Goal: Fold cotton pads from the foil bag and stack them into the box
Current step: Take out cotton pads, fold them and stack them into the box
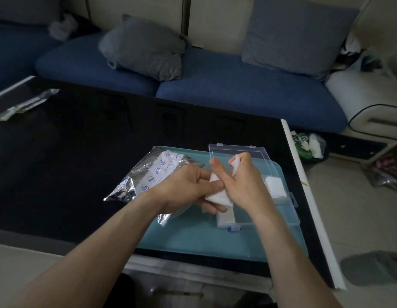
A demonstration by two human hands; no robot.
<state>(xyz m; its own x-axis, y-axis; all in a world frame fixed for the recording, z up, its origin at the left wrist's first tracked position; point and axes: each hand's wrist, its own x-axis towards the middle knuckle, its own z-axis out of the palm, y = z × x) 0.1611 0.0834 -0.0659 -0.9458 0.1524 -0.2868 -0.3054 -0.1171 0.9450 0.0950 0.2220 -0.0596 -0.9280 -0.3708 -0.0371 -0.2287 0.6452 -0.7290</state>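
cotton pad (217,195) mid-frame | left hand (188,187) and right hand (242,181) both pinched it | loose fold might pop open, missing the box (282,210)

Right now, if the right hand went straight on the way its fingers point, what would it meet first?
Probably the open lid of the clear plastic box. The right hand, holding a white cotton pad with the left hand, points up and away toward it. Depth is unclear, so it might pass above the lid.
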